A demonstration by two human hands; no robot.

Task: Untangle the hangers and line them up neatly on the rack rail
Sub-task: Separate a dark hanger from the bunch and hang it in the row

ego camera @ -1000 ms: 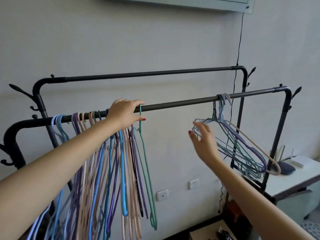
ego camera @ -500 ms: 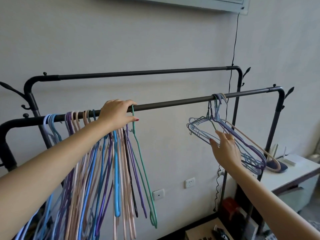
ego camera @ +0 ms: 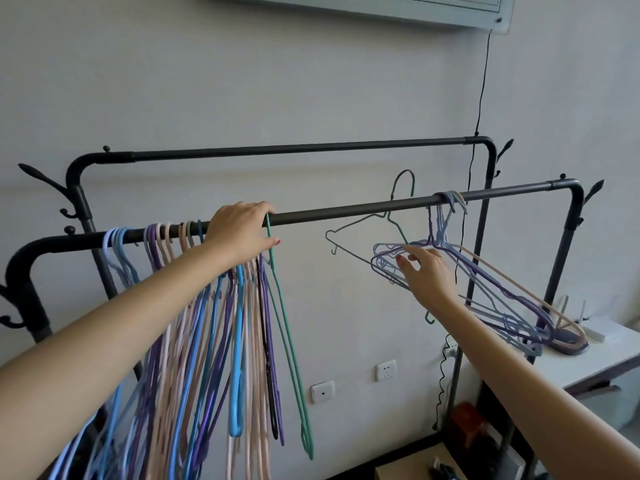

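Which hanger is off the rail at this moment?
The thin green wire hanger, its hook above the front rail, lifted by the right hand; all others still hook over it.

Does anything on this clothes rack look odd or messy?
Yes. Near the right end of the front rail, a tangled bunch of hangers hangs tilted, and a teal hanger is off the rail, its hook poking above it. The left group hangs straight.
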